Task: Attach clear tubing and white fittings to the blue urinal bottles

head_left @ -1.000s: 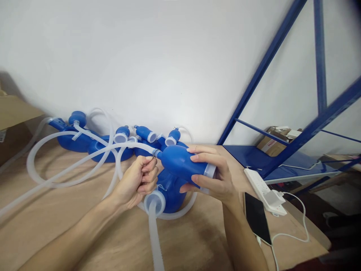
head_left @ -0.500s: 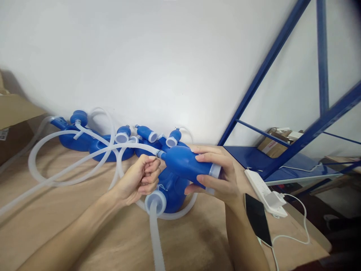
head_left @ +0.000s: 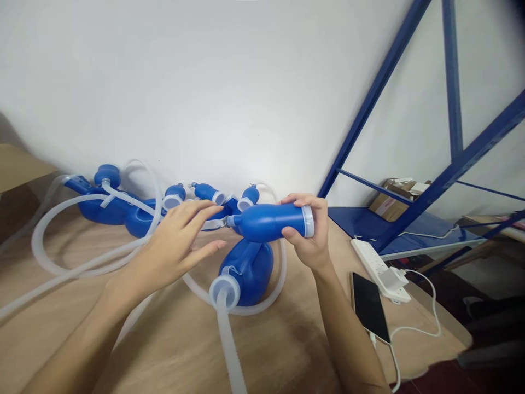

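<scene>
My right hand (head_left: pixel 309 232) grips the wide end of a blue bottle-shaped piece (head_left: pixel 268 221) from behind and below, near its white rim (head_left: pixel 308 221). This piece lies level above the table, its narrow end to the left. A metal clamp (head_left: pixel 224 221) sits at that end, where a translucent hose (head_left: pixel 212 224) joins it. My left hand (head_left: pixel 180 241) is open beside this joint, fingers stretched out and apart from the thumb; it partly hides the hose. Below stands a bulky blue container (head_left: pixel 250 273) with a white mouth (head_left: pixel 225 291) and a hose coming out of it.
More blue containers and small blue bottle-shaped pieces (head_left: pixel 207 192) lie along the wall, with looped hoses (head_left: pixel 41 235) at left. A cardboard box (head_left: pixel 24 169) stands far left. At right are a phone (head_left: pixel 370 306), a power strip (head_left: pixel 371 265) and a blue metal shelf (head_left: pixel 361 219).
My left hand has let go of the hose joint and spread its fingers. The blue piece has turned to lie more level, and my right hand has shifted to its rim end.
</scene>
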Available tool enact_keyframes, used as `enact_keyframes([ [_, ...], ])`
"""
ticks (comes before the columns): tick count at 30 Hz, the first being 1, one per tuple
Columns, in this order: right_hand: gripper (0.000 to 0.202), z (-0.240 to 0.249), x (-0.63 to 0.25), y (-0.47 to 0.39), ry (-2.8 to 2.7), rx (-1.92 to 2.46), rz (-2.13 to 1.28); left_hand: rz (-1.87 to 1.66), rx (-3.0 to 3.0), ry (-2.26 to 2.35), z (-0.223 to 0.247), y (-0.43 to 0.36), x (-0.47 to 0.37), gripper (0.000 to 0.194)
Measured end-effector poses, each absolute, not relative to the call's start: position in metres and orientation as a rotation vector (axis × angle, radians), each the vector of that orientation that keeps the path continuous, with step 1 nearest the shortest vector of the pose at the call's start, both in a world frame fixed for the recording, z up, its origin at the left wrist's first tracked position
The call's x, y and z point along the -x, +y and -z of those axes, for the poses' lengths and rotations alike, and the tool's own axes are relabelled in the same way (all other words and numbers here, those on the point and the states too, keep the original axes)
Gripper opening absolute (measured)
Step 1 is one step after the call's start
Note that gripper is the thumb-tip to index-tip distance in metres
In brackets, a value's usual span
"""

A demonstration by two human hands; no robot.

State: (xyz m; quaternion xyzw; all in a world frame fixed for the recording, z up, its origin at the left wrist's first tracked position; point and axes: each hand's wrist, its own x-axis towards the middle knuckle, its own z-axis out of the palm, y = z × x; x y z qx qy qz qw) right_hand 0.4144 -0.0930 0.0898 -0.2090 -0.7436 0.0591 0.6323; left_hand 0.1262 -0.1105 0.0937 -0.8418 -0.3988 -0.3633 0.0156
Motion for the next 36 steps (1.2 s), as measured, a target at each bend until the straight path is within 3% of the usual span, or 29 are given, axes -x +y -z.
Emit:
enact_keyframes([
  [4,0.042,-0.096,-0.415,-0.105,-1.798,0.717,-0.299,1.020,2.924,-1.395,-0.076,-0.090,-0.130,0.039],
  [10,0.115,-0.096,-0.489,-0.087,-2.301,0.829,-0.868,1.236,3.014,-1.393,-0.049,-0.073,-0.155,0.028],
  [14,0.129,-0.073,-0.521,-0.049,-2.400,0.801,-1.020,1.091,3.194,-1.253,-0.035,-0.068,-0.171,0.032],
  [16,0.121,-0.058,-0.518,-0.030,-2.475,0.712,-1.049,0.981,3.237,-1.250,-0.030,-0.063,-0.174,0.033],
  [20,0.069,-0.028,-0.490,-0.008,-2.595,0.661,-1.131,1.040,3.252,-1.289,-0.027,-0.052,-0.169,0.033],
  [22,0.056,-0.016,-0.474,-0.002,-2.551,0.715,-1.131,1.099,3.284,-1.315,-0.028,-0.049,-0.164,0.033],
  [28,0.047,0.003,-0.434,-0.002,-2.449,0.791,-1.047,1.081,3.310,-1.448,-0.035,-0.040,-0.147,0.036],
  [32,0.057,0.005,-0.421,-0.005,-2.439,0.732,-1.114,0.915,3.230,-1.500,-0.047,-0.033,-0.126,0.040],
  [36,0.058,0.006,-0.415,-0.003,-2.555,0.513,-0.938,0.821,3.131,-1.598,-0.064,-0.032,-0.102,0.043],
])
